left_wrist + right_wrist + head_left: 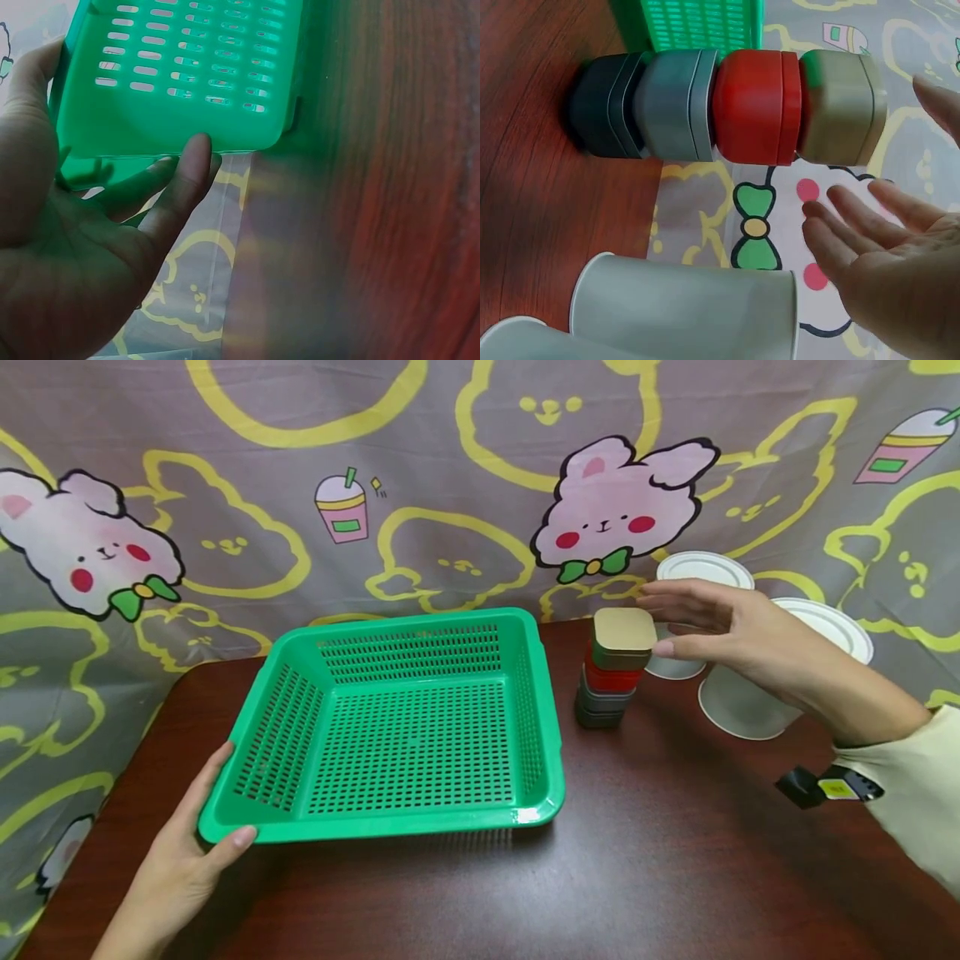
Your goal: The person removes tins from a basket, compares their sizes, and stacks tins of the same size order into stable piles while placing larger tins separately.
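Observation:
A green plastic basket (551, 727) with slotted walls stands on the table, nothing in it. My left hand (176, 860) grips its front left corner, thumb at the rim and fingers along the outside. Right of the basket is a stack of small square lidded tins: a gold tin (844, 109) on top, then a red tin (754, 109), a grey tin (675, 105) and a black tin (604, 105) at the bottom. Beside the gold tin hovers my right hand (757, 635), fingers extended and thumb apart; a gap shows between it and the tins in the right wrist view.
Behind and below the right hand stand two white cylindrical cans (738, 702), partly hidden by it. A patterned cloth (450, 468) hangs along the table's back edge. The dark red wooden table (637, 860) extends in front of the basket.

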Available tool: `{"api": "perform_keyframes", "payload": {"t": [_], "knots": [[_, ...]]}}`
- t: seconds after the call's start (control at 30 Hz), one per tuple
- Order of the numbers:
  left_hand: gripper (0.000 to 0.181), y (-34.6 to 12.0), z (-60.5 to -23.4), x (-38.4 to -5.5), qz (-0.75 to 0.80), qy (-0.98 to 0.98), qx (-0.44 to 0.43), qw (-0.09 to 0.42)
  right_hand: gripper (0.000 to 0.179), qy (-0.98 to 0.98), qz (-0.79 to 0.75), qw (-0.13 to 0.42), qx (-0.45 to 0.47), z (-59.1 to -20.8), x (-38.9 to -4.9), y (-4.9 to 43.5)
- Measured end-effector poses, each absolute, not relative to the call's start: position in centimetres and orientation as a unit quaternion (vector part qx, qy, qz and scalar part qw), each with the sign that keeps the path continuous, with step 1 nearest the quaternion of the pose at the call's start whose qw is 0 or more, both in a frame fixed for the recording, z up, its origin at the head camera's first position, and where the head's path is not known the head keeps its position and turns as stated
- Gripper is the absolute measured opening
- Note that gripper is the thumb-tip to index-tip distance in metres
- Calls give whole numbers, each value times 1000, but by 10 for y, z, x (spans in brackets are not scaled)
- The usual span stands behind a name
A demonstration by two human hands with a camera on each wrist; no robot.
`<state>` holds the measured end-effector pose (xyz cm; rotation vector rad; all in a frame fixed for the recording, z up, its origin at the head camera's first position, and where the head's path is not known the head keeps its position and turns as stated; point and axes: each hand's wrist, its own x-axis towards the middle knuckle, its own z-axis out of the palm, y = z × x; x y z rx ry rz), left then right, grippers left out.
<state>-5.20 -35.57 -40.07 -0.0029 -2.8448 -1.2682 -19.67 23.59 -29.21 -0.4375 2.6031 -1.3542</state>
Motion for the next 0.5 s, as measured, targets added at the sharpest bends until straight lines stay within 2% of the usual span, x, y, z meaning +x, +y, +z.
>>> {"api": "perform_keyframes", "payload": {"t": [0.13, 0.33, 0.5], "knots": [[94, -355, -402, -53, -404, -914, -11, 24, 65, 891, -430, 65, -131, -292, -186, 246], [75, -353, -402, -54, -407, -910, -58, 55, 68, 896, -427, 10, -117, -304, -161, 264], [61, -350, -393, -54, -391, -920, -28, 22, 66, 901, -421, -37, -97, -317, -130, 278]]}}
